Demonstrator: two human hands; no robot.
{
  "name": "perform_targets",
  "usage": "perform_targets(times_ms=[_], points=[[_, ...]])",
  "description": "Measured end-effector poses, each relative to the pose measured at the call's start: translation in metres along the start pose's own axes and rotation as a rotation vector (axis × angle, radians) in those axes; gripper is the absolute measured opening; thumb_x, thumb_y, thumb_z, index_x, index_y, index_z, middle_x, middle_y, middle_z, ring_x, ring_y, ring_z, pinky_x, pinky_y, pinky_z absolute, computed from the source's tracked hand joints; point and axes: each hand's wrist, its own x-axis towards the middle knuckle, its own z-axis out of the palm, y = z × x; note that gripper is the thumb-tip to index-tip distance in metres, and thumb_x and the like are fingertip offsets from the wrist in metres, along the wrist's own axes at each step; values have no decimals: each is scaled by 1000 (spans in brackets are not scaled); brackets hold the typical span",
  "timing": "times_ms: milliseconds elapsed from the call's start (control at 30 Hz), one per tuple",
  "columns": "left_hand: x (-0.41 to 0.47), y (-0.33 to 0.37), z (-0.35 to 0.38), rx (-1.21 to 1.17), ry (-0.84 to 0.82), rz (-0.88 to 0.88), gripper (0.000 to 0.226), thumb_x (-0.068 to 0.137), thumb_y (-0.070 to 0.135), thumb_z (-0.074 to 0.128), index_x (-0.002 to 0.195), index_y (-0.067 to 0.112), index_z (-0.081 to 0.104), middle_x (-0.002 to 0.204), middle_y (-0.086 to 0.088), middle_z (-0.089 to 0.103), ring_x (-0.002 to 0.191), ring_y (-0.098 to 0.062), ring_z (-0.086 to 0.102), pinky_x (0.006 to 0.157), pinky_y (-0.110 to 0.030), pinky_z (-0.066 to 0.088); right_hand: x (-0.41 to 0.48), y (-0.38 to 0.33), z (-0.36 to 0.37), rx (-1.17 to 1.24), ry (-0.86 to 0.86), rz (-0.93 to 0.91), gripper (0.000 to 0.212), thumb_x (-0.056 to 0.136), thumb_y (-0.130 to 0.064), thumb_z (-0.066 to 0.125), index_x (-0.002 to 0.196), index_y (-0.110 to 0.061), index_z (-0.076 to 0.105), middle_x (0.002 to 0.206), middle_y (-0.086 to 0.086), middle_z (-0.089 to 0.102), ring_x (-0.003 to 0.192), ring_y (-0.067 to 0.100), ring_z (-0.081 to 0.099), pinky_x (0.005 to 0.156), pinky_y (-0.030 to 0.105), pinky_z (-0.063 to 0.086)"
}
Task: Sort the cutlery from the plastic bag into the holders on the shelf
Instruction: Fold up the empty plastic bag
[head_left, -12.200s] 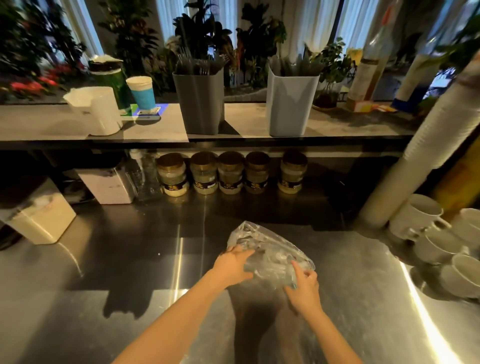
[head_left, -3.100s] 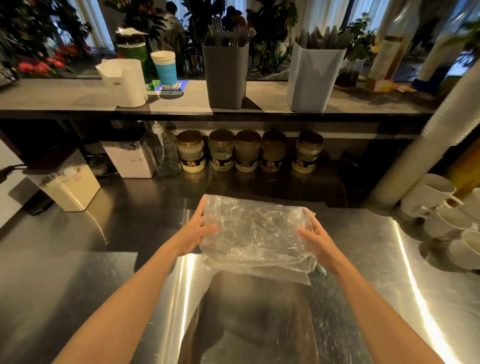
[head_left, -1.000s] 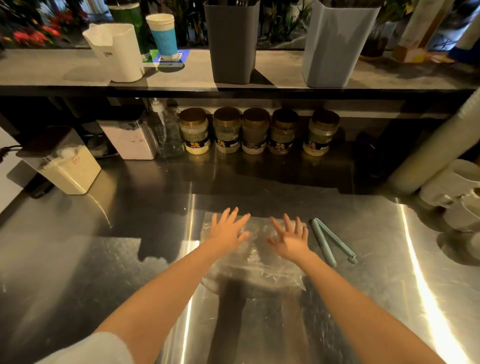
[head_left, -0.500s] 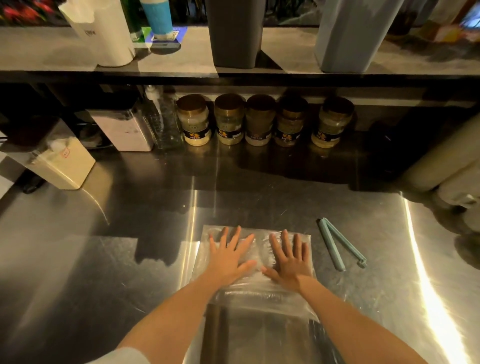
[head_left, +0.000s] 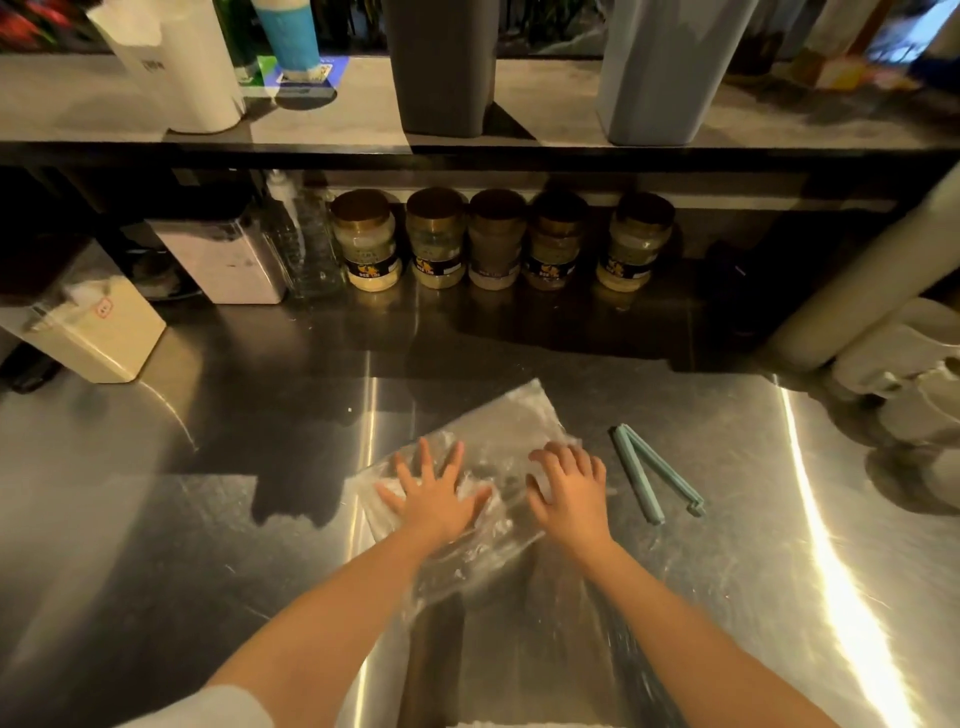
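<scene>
Still pressing the plastic bag (head_left: 501, 428) down onto the steel counter (head_left: 249, 415), but no longer square as half a second ago: swung round now, far corner pointing away to the right. Keeps the left hand (head_left: 436, 501) flat on the near-left part, fingers spread wide and straight, gripping nothing. Has slid the right hand (head_left: 570, 493) out to the bag's right edge, fingers bent a little, tips on the plastic, not closed round anything. Leaves the blue-green clip (head_left: 638, 474) lying open just right of the bag, same spot as before. Up on the shelf (head_left: 553, 106), only the lower parts of the dark grey holder (head_left: 441, 67) and pale blue holder (head_left: 660, 67) in view now. Can't make out any cutlery inside the bag.
</scene>
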Motion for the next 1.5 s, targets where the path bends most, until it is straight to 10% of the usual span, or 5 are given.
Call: perform_targets(times_ms=[233,600,833,1133,1500], points=[[-9,18,-2,-14,95,12,68,90,69,8,145,40,-18,152,-10,-32,137,-38,-31,104,-62,-21,-7,-19,16,280,-411,359,55,94,-26,45,145,-14,29,144,12,37,131,32,39,104,36,33],[-23,37,23,5,-197,264,53,101,46,17,151,35,1,156,-4,-23,142,-26,-25,112,-53,-14,14,-6,31,806,-247,736,40,91,-7,58,126,-3,39,114,14,54,108,31,55,72,21,39],[-4,19,-33,-449,398,108,48,87,12,53,134,18,45,134,-2,47,125,-22,40,103,-34,30,22,13,36,697,-241,665,35,86,13,46,80,-22,43,70,-3,47,61,9,45,45,12,37],[23,-8,-58,-574,-163,-52,22,76,9,71,72,11,49,72,-3,50,61,-15,49,56,-24,41,23,32,14,1085,-184,736,54,76,24,56,113,-9,33,101,15,51,82,25,56,57,25,51],[9,-9,-74,-1056,-455,170,16,93,-2,51,101,12,55,106,-2,69,72,-8,59,69,-23,48,22,34,-17,1322,-451,902,7,85,1,63,92,-2,65,76,7,71,69,15,66,57,21,53]])
